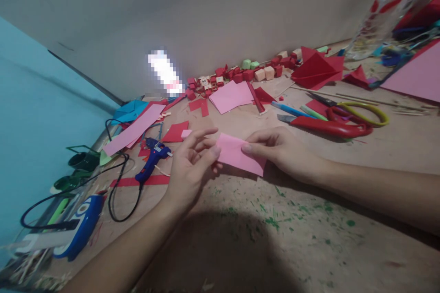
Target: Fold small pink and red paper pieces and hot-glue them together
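While both hands meet near the middle of my view, I see a small pink sheet (pixel 237 153) between them, raised a little off the counter (pixel 395 146) and tilted, its shadow falling just below. My right hand (pixel 280 151) pinches the sheet near its right side, thumb flat on top and the fingers mostly hidden behind. My left hand (pixel 194 162) is at the opposite edge, its thumb touching the left end and its fingers loosely curved; I cannot tell whether they grip it.

Close to the left hand, a red paper piece (pixel 176 132) lies just beyond the fingers, and a blue glue gun (pixel 151 160) lies farther left, its cord looping. Beyond the right hand I have a red-handled cutter (pixel 326 127), with yellow-and-red scissors (pixel 366 112) just behind it and a blue pen (pixel 290 109) alongside. Past the sheet lie larger pink papers (pixel 230 97), then a row of small red and tan blocks (pixel 245 74) along the wall (pixel 240 9). Green scraps (pixel 271 222) are scattered nearer me.
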Demonstrator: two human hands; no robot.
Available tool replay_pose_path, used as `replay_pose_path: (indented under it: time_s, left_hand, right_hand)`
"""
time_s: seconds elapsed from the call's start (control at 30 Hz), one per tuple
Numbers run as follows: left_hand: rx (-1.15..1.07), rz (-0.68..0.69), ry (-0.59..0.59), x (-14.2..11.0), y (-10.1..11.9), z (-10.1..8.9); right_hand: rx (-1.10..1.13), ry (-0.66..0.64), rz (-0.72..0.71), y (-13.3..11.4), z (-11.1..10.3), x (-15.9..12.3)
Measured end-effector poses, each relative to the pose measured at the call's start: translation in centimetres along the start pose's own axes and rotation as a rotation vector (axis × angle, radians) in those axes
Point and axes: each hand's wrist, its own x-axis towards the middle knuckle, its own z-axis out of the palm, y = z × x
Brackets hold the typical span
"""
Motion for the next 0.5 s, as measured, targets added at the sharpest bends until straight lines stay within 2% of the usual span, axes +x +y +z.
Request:
replay_pose_path:
  time_s: [0.1, 0.23, 0.37, 0.5]
  left_hand:
    - [-0.082, -0.081, -0.09, 0.2, -0.4, -0.4]
    - [-0.048, -0.137, -0.196, 0.1, -0.8, -0.4]
    - [-0.016, -0.143, -0.139, -0.2, -0.9, 0.0]
    - [-0.012, -0.133, -0.066, 0.0, -1.1, 0.0]
  right_hand:
    - [0.181, 0.054, 0.075, 0.0, 0.0, 0.0]
    - [0.218, 0.057, 0.13, -0.3, -0.1, 0.0]
    - [0.187, 0.053, 0.106, -0.9, 0.4, 0.0]
    - [0.197, -0.051, 0.016, -0.9, 0.9, -0.1]
